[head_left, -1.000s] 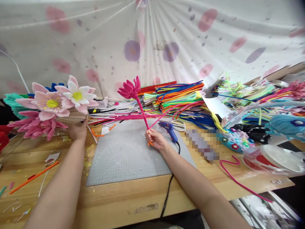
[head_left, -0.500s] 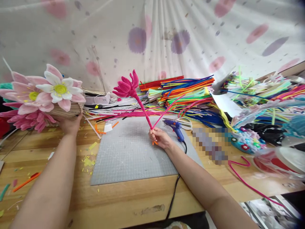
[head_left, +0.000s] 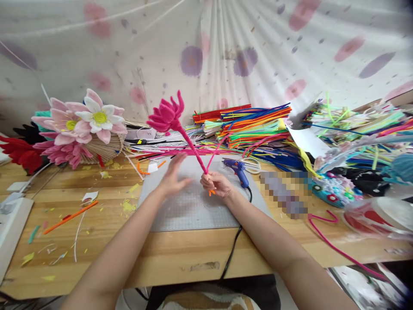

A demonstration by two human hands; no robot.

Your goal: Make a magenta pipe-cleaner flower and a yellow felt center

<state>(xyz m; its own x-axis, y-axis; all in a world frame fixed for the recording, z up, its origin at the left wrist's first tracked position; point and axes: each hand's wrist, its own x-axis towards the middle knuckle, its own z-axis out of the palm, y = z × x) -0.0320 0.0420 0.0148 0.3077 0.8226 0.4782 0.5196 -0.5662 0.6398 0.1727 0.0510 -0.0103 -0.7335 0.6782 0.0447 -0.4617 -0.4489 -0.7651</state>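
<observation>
Magenta flower, held up over the cutting mat and leaning left, with petals above the mat's far edge. Gripped low on the stem by the right hand, with fingers curled snugly around it. Left hand above the mat's left part, blurred, with fingers spread wide and hold of nothing. Seems well advanced — shows a full head of petals and magenta covering down to the grip. Looks unfinished lower down — has bare orange ends below the grip and a loose magenta strand slanting up rightward, apparently not yet wound. Cannot tell the extent of covering inside the grip. Glue gun lying at the mat's far right, untouched.
</observation>
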